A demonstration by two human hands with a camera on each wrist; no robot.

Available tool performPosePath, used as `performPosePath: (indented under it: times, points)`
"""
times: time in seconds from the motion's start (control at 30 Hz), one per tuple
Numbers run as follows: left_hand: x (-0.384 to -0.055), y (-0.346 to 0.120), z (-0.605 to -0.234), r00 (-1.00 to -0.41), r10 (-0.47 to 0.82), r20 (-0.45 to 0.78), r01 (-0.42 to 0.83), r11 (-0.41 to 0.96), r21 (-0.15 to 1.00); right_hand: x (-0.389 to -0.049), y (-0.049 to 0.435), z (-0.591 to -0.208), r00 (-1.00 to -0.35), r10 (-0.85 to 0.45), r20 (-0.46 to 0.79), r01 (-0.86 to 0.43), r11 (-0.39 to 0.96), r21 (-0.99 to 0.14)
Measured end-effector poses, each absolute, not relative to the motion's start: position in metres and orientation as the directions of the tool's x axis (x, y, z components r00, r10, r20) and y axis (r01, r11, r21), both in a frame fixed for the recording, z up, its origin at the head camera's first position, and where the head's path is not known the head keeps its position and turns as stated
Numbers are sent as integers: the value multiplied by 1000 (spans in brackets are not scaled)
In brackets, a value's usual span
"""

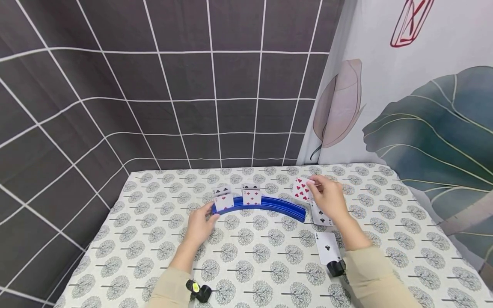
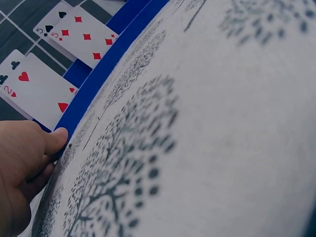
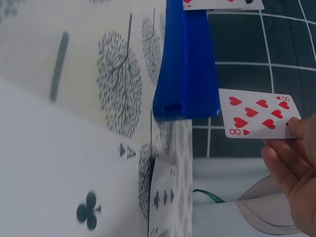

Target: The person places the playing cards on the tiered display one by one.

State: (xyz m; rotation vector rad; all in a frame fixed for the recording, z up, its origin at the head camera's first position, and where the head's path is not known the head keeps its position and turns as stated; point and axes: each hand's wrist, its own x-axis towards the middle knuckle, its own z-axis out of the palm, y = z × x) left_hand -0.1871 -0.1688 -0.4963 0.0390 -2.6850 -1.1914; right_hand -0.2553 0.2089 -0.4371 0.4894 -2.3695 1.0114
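A curved blue playing card holder (image 1: 283,206) lies on the table, and my left hand (image 1: 200,224) grips its left end, thumb (image 2: 58,140) along the front. Standing in the holder near that hand are a two of hearts (image 2: 42,91) with a clubs card (image 2: 15,59) behind it. Farther along stands a five of diamonds (image 2: 84,37), backed by a five of spades (image 2: 48,22). My right hand (image 1: 327,199) pinches an eight of hearts (image 3: 256,113) by one edge, raised just beyond the holder's right end and apart from it.
An ace of clubs (image 1: 327,248) lies face up below my right forearm. Another clubs card (image 1: 321,216) lies partly hidden under my right hand. The tree-print tablecloth (image 1: 262,273) covers the table, with a dark grid-patterned curtain (image 1: 185,77) behind.
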Motion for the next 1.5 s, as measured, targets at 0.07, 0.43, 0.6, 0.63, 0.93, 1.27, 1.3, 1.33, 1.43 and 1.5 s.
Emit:
performPosePath:
  times: [0.07,0.43,0.6,0.63,0.93,1.27,1.3,1.33,1.43,1.5]
  points:
    - [-187,-169,-496,-979,-106,173,57,675,736,-256,206,-437,-799,-128,588,-515,652,-557]
    - [-188,-169,-498,-980,-106,168,55,669,741,-257,190,-433,-802,-143,580,-521,642,-562]
    - [-188,-169,-497,-981,-110,158,45,665,746,-260,184,-435,-778,-153,609,-551,633,-544]
    - [-188,-169,-497,-981,-110,158,46,664,746,-260,183,-435,-776,-156,611,-554,630,-544]
    - [-188,-169,-497,-980,-115,161,46,659,751,-258,169,-433,-801,-170,574,-546,602,-583]
    - [-188,-170,-498,-981,-117,156,42,653,756,-259,157,-436,-784,-189,592,-573,587,-572]
    - [-188,-170,-498,-981,-116,155,42,652,757,-259,156,-436,-782,-189,595,-576,583,-572]
    - [-188,-170,-498,-981,-116,155,42,652,757,-259,156,-437,-781,-189,596,-578,582,-573]
    - [-188,-169,-497,-980,-115,160,48,649,759,-258,153,-437,-783,-193,591,-578,577,-577]
    - [-187,-169,-497,-980,-113,163,52,649,759,-258,151,-437,-785,-200,587,-578,578,-577]
